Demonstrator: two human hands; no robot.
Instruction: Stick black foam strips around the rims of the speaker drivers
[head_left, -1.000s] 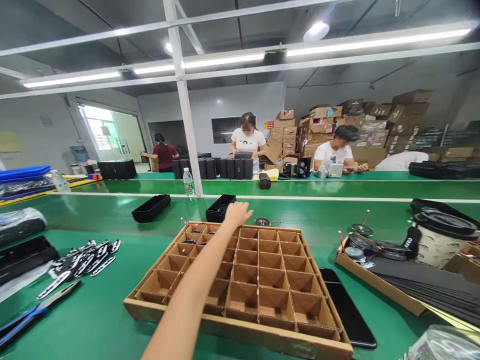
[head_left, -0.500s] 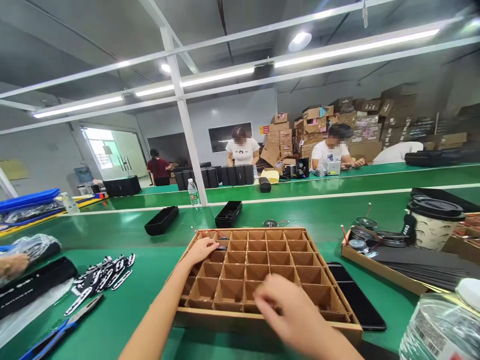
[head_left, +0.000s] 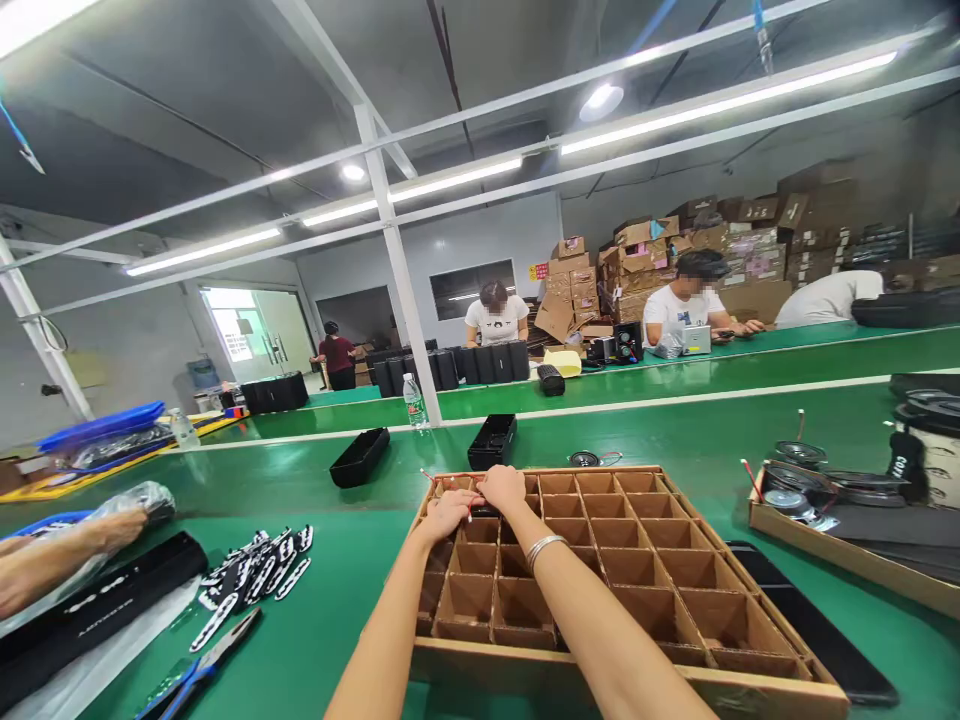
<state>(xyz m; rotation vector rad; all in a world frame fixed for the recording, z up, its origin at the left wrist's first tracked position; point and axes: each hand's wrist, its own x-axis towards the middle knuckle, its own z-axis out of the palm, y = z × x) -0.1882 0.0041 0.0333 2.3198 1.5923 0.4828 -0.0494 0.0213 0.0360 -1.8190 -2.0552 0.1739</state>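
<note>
A cardboard tray (head_left: pixel 667 672) with a grid of dividers stands in front of me. At its far left cells, my left hand (head_left: pixel 450 512) is closed, fingertips pinched at a dark speaker (head_left: pixel 484 511) with a thin red wire. My right hand (head_left: pixel 502 487), with bangles at the wrist, reaches over the dividers and meets the left hand there, its fingers curled on the same speaker. Most of the speaker is hidden by the fingers. Another red and white wire end sticks up at the tray's far left corner.
Left lie pliers (head_left: pixel 206 665), a pile of black-and-white strips (head_left: pixel 251 580) and a black fabric piece (head_left: pixel 105 605), beside another person's hand (head_left: pixel 120 527). Beyond the tray are black housings (head_left: pixel 360 457) and a loose speaker (head_left: pixel 585 459). Right are a black phone (head_left: pixel 817 630) and a carton of speakers (head_left: pixel 847 560).
My right hand has moved from the tray's near side to its far left cells, joining the left hand. The view has shifted left, so the scene sits further right.
</note>
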